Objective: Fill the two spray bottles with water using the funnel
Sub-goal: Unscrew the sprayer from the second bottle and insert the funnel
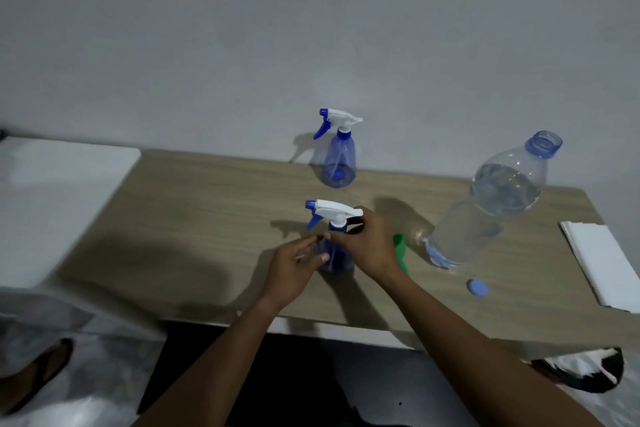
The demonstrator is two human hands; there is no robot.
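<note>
Near sprayer (333, 258) is stood upright at mid-table (207, 218) with its spray head on; its body is held by the left hand (294, 269), thumb and fingers curled about it, and its collar under the white head is pinched by the right hand (363, 243). Far sprayer (338, 158) is stood upright behind it by the wall, head on, untouched. Green funnel (400, 253) is laid just beyond the right hand and partly hidden by it; the uncapped, part-filled water bottle (491, 204) is stood further right, with its cap (477, 288) laid near its base.
</note>
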